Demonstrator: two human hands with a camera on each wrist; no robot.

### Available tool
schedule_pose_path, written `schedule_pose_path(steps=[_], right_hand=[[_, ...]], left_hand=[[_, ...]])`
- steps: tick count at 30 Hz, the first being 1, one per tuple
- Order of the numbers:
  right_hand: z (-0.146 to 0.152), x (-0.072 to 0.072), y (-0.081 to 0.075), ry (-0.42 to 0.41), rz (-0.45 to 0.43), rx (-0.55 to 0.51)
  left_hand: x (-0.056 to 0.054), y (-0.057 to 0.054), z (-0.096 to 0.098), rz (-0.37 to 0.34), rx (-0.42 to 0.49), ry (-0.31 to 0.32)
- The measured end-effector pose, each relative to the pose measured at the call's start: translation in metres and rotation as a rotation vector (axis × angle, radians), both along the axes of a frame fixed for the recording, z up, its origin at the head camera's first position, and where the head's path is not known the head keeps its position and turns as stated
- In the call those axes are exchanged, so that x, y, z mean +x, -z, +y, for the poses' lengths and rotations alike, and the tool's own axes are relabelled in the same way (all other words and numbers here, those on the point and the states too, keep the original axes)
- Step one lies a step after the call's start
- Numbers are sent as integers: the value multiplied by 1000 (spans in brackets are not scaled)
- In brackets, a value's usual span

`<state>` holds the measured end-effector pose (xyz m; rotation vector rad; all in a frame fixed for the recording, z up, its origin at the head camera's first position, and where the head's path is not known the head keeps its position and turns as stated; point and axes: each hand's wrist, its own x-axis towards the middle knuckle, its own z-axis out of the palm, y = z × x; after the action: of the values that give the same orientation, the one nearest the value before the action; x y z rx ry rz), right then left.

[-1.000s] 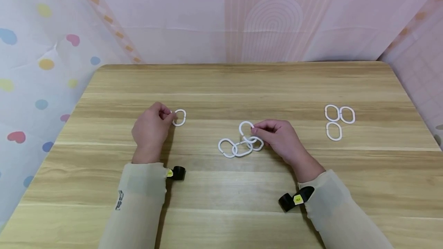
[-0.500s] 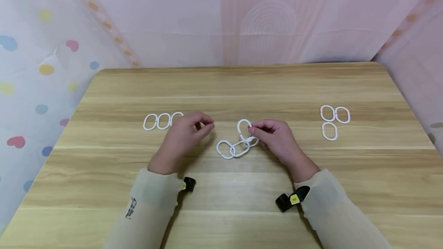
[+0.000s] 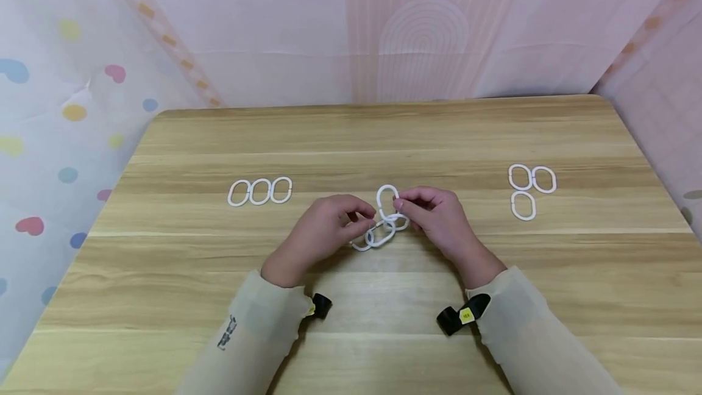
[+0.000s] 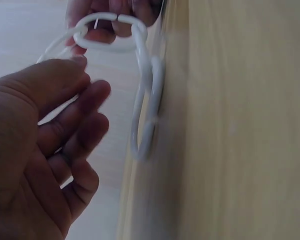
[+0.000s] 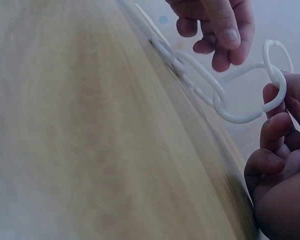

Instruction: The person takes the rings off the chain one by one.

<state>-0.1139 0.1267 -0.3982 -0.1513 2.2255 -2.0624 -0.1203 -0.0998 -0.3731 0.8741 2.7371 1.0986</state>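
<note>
A chain of several white plastic links (image 3: 388,186) is in the middle of the table in the head view. My right hand (image 3: 444,218) pinches its end link between thumb and fingers, raising that link while the other end sags to the tabletop. My left hand (image 3: 323,230) hovers over the chain's left end, partly covering it in the head view. In the left wrist view its fingers (image 4: 92,132) are bent loosely, apart from the hanging link (image 4: 135,135). The right wrist view has a gap between the left hand (image 5: 222,30) and the chain (image 5: 235,120).
Three loose white links (image 3: 249,192) lie in a row at the left of the wooden table (image 3: 351,145). Three more links (image 3: 532,178) sit close together at the right. A patterned cloth (image 3: 274,29) hangs behind the far edge.
My left hand has left the row of links at the left and moved right to the chain, bringing nothing along. My right hand stays nearly still, still pinching the end link.
</note>
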Motion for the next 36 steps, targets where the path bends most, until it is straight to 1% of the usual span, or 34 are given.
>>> schedule_pose_path(steps=[6,9,13,16,18,25,29,31,33,36], right_hand=[[-3,3,-1,-11,22,3],[-4,4,-1,-15,30,-4],[-6,4,1,-32,35,-16],[-7,4,3,-34,37,-20],[-7,4,2,-27,34,-20],[-6,3,2,-13,39,2],[-6,2,3,-5,50,1],[-6,2,4,0,60,-1],[-6,1,5,4,72,1],[-6,1,6,12,85,5]], left_hand=[[0,5,4,29,-5,43],[0,8,5,47,-3,52],[0,9,7,78,11,70],[0,10,8,84,26,89],[1,9,8,83,29,90],[3,9,8,29,30,53],[3,9,9,17,45,38],[3,10,9,8,46,21],[2,10,8,-14,49,1],[2,10,8,-65,67,-38]])
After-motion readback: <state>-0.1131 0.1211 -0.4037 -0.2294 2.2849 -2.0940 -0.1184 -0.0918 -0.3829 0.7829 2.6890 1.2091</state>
